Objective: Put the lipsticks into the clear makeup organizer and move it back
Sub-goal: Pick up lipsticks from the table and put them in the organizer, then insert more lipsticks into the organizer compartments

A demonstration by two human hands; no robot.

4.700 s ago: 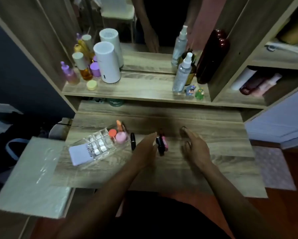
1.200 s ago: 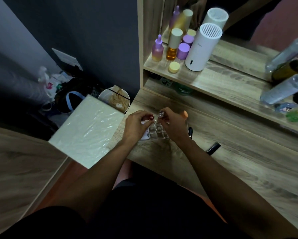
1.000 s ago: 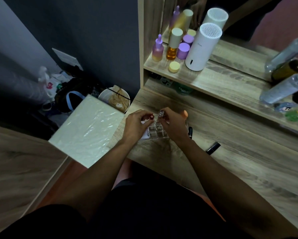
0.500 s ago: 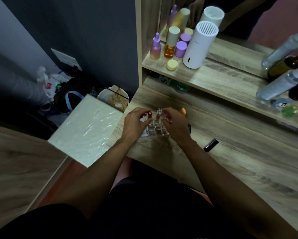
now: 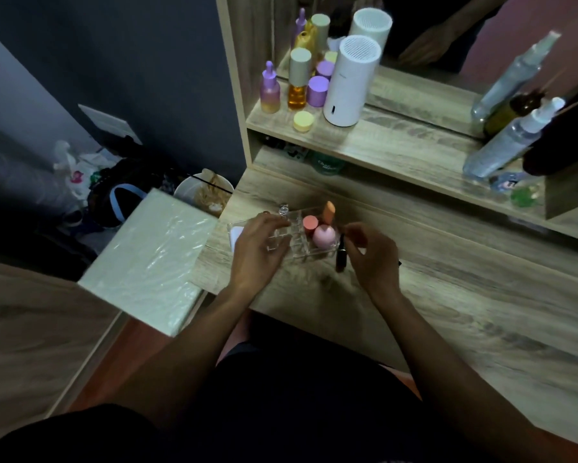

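The clear makeup organizer [image 5: 296, 243] sits on the wooden desk [image 5: 448, 295] near its left end. It holds a pink sponge [image 5: 324, 236], a coral one [image 5: 310, 223] and an orange one [image 5: 328, 210]. A silver-capped lipstick [image 5: 283, 208] stands at its back left. My left hand [image 5: 259, 250] lies over the organizer's left half, fingers curled on it. A dark lipstick [image 5: 340, 253] lies just right of the organizer. My right hand [image 5: 371, 253] hovers beside it, fingers apart and nothing visible in them. A dark tip [image 5: 399, 262] pokes out from behind that hand.
On the shelf [image 5: 381, 145] above stand small bottles [image 5: 270, 91], a white cylinder [image 5: 349, 81] and spray bottles [image 5: 508, 142] in front of a mirror. A white plastic-wrapped box [image 5: 147, 262] and a bowl [image 5: 204, 195] sit left of the desk.
My right hand has come off the organizer and moved right, uncovering the sponges. My left hand has slid further over the organizer's compartments.
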